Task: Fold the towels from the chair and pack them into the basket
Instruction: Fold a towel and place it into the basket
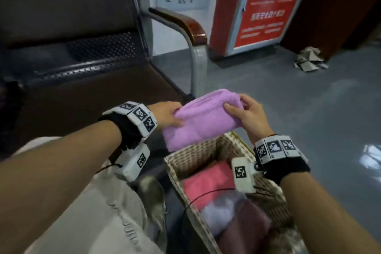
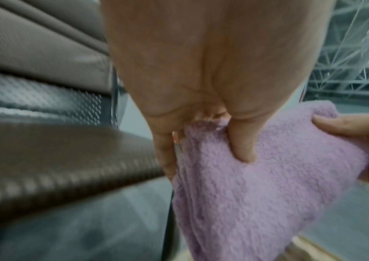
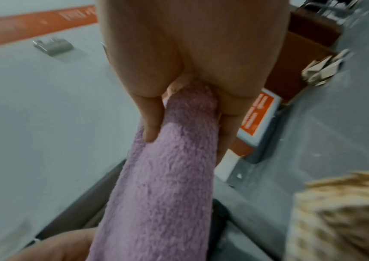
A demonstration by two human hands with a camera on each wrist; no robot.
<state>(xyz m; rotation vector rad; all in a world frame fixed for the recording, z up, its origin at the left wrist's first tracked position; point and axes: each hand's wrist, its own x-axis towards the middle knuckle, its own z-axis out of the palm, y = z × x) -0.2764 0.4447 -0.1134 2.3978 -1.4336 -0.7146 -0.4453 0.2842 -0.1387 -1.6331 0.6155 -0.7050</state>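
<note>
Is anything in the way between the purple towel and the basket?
Nothing visible blocks it. Both hands, left hand and right hand, hold the folded purple towel just above the basket, whose top is open. Folded towels already lie inside.

head cam downward, wrist cams close

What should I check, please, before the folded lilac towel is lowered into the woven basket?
1. Left hand pinches the folded lilac terry towel at its left end: ok.
2. Right hand grips the right end: ok.
3. Towel folded into a compact block: ok.
4. Towel held over the far rim of the pale woven basket: ok.
5. Room left beside the pink towel and the other cloths inside: cannot tell.
6. Dark perforated chair seat free of further towels: cannot tell.
</note>
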